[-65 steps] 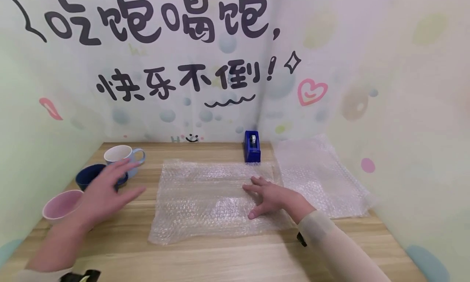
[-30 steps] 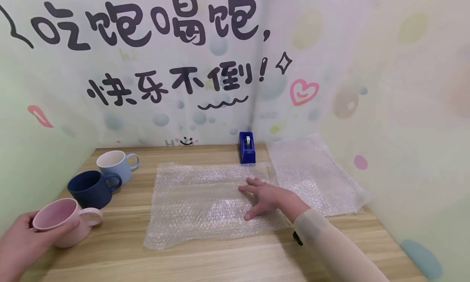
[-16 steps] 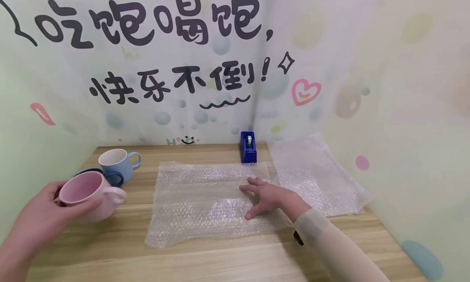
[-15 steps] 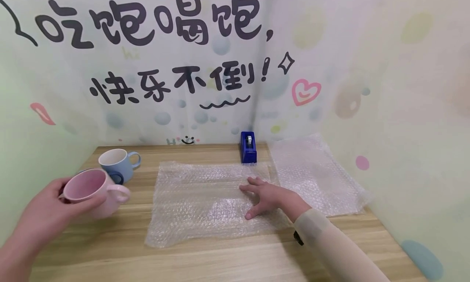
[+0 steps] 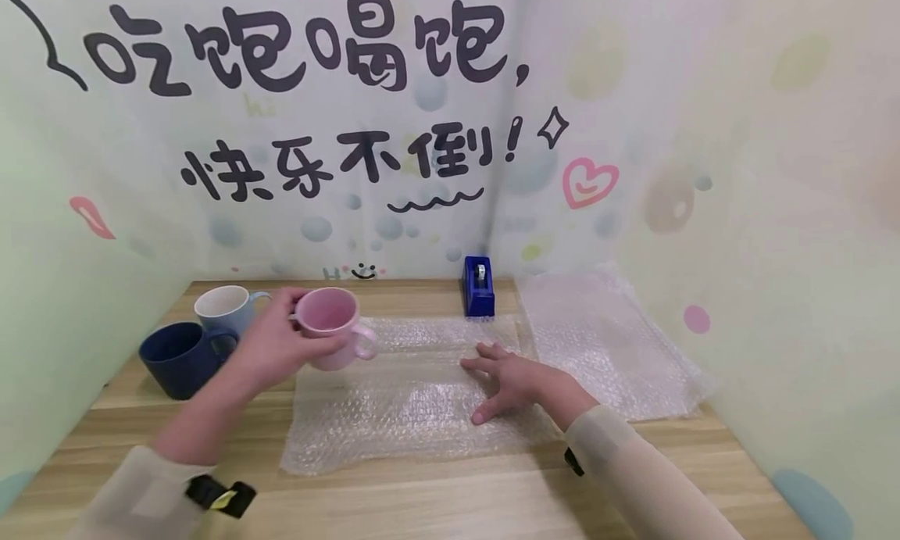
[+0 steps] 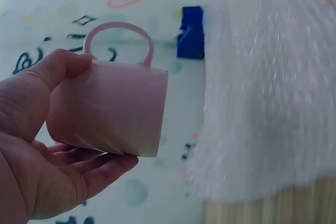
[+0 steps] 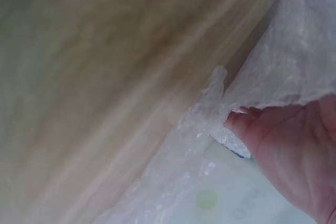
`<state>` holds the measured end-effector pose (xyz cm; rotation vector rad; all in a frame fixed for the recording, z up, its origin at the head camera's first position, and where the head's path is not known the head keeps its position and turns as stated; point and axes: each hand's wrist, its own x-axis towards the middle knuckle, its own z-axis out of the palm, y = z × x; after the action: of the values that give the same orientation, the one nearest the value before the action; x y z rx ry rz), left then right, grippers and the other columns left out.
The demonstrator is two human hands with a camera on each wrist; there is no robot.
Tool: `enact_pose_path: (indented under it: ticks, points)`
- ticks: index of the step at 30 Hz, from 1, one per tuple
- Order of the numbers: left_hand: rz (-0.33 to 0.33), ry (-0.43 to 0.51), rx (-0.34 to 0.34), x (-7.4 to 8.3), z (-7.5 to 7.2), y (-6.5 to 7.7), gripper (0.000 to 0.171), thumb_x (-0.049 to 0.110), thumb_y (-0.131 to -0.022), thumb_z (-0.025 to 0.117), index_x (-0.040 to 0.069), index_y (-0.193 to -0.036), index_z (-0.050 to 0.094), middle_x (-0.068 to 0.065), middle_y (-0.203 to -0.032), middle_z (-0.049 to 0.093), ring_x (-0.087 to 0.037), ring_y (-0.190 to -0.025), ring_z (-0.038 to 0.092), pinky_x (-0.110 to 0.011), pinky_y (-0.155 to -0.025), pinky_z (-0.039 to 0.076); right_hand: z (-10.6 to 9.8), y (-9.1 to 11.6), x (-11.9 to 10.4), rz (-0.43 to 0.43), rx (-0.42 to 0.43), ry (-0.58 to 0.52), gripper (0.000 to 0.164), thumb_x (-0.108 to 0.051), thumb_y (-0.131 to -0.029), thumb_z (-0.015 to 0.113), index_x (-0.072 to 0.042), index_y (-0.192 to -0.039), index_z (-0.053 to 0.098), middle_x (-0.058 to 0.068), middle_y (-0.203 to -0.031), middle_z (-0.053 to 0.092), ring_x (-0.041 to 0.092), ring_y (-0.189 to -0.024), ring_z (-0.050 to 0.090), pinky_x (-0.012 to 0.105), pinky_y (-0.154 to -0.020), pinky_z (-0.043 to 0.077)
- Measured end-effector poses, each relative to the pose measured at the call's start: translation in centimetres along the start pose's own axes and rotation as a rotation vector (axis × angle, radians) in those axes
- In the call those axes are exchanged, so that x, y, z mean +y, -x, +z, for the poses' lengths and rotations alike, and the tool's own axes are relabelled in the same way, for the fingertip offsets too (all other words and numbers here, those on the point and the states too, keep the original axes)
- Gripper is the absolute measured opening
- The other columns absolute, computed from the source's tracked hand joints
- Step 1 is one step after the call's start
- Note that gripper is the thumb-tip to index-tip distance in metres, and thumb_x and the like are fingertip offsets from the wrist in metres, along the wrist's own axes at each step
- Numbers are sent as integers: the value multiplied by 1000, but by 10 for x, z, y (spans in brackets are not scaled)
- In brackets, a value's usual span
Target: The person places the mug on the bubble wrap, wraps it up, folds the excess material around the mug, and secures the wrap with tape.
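My left hand (image 5: 270,345) grips a pink mug (image 5: 336,354) round its body, thumb on the near side, handle pointing right. The mug overlaps the left part of a bubble wrap sheet (image 5: 394,423) in the head view. In the left wrist view the mug (image 6: 113,108) sits between thumb and fingers, its handle away from the palm. My right hand (image 5: 516,384) rests with fingers spread on the right part of that sheet. The right wrist view shows this hand (image 7: 294,150) close against the bubble wrap (image 7: 178,166).
A navy mug (image 5: 179,364) and a light blue mug (image 5: 232,313) stand at the table's left. Behind the sheet is a blue tape dispenser (image 5: 480,290). Another bubble wrap sheet (image 5: 605,360) lies at the right, by the wall. The wooden table (image 5: 337,505) ends at walls.
My left hand reached the pink mug at the front left, took hold of it, lifted it and carried it right to the bubble wrap. My right hand has stayed on the sheet.
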<state>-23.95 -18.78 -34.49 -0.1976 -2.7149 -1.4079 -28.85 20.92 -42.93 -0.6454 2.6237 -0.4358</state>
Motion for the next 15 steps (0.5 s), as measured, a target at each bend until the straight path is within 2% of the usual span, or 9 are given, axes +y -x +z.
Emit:
enact_pose_path:
  ticks: [4, 8, 12, 15]
  points:
    - [-5, 95, -62, 8, 35, -21, 95, 28, -86, 96, -5, -156, 41, -29, -152, 57, -48, -140, 61, -60, -116, 54, 0, 0, -1, 14, -1, 3, 104, -60, -83, 91, -32, -170, 42, 9, -186, 15, 44, -172, 6, 77, -131, 18]
    - [-27, 145, -102, 9, 66, -39, 94, 26, -84, 97, -3, -155, 43, -27, -152, 59, -46, -140, 61, -58, -118, 53, 1, -1, 0, 23, 4, 5, 103, -62, -82, 91, -35, -169, 43, 7, -186, 15, 44, -172, 6, 77, -131, 18]
    - [-28, 190, -138, 8, 91, -52, 91, 22, -82, 98, 0, -153, 45, -25, -150, 61, -44, -140, 62, -57, -119, 52, 3, -2, 0, 20, 5, 9, 103, -64, -82, 90, -35, -169, 43, 8, -186, 16, 45, -171, 8, 78, -130, 21]
    - [-20, 212, -158, 7, 104, -57, 89, 19, -82, 97, 0, -152, 46, -25, -149, 62, -43, -140, 62, -58, -119, 52, 3, -3, 1, 18, 6, 17, 103, -65, -82, 90, -36, -169, 43, 9, -186, 16, 45, -171, 9, 78, -130, 21]
